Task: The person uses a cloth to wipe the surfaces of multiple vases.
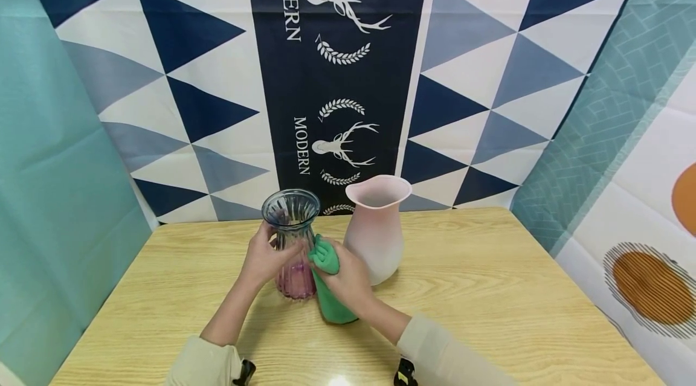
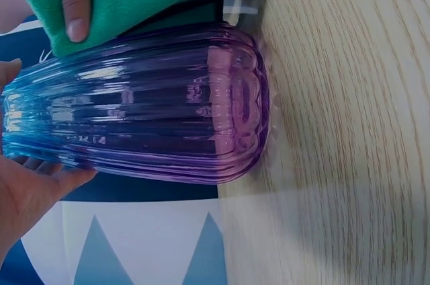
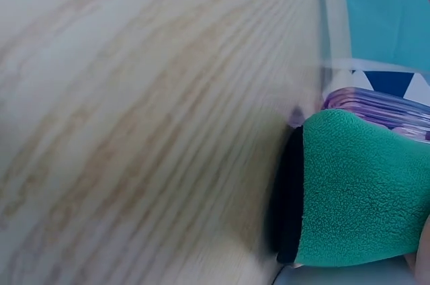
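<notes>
Teal sheet (image 1: 60,180) hung down the far left side, then came a backdrop of blue, grey and white triangles (image 1: 206,96) running behind everything. Pale wood-grain desk (image 1: 462,295) took up the bottom of the shot, and a beige left sleeve (image 1: 201,365) with something small and black at the cuff came in over it.

Left hand (image 1: 266,259) was next, fingers curled round the upper part of a ribbed glass vase (image 1: 296,280), so yeah, a proper grip. That vase was upright at the desk, blue at the flared rim and fading to pinky purple at the base. Behind it ran a dark panel (image 1: 331,84) with white deer heads, leaf sprigs and "MODERN" printed sideways.

Just right of the glass was a green cloth (image 1: 333,301), fuzzy with a dark edge along the bottom, pressed against the vase's side. Right hand (image 1: 353,280) had its fingers closed on the bunched top of it, and the rest hung down toward the desk.

Right behind that hand stood a pink-to-white vase (image 1: 375,238) with a wavy lip, partly hidden by the hand. Beige right sleeve (image 1: 446,353) came in below, and a white sheet with orange discs (image 1: 647,289) finished off the far right.
</notes>
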`<act>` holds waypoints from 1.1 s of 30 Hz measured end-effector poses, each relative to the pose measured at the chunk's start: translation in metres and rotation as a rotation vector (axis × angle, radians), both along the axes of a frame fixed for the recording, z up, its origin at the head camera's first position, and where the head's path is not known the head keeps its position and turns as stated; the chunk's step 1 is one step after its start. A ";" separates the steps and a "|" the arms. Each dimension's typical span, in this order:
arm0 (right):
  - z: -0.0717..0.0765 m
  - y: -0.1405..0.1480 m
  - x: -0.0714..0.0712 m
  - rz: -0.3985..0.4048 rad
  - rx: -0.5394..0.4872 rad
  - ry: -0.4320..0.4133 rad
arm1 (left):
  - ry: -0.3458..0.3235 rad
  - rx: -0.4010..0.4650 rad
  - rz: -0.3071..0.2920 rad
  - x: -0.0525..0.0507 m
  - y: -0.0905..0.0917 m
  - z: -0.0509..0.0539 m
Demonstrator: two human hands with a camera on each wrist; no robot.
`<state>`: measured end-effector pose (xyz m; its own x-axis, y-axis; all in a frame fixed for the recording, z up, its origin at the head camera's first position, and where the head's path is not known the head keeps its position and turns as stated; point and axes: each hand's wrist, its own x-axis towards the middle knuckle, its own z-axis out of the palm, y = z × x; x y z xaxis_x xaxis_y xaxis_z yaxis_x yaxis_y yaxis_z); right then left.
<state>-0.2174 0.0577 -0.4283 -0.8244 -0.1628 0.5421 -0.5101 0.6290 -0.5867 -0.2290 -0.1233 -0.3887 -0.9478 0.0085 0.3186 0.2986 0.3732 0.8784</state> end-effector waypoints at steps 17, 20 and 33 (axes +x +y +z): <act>0.007 0.002 0.009 -0.049 0.092 -0.073 | 0.041 0.001 0.028 0.001 0.001 0.000; 0.013 0.001 0.005 -0.010 -0.012 -0.012 | 0.038 -0.003 0.032 0.002 0.001 0.000; 0.034 -0.005 -0.006 0.037 -0.232 0.190 | 0.047 0.013 0.010 0.003 0.001 0.002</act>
<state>-0.2234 0.0532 -0.3945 -0.7000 -0.0446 0.7127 -0.6450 0.4678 -0.6042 -0.2263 -0.1219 -0.3863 -0.9320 -0.0051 0.3625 0.3358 0.3646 0.8685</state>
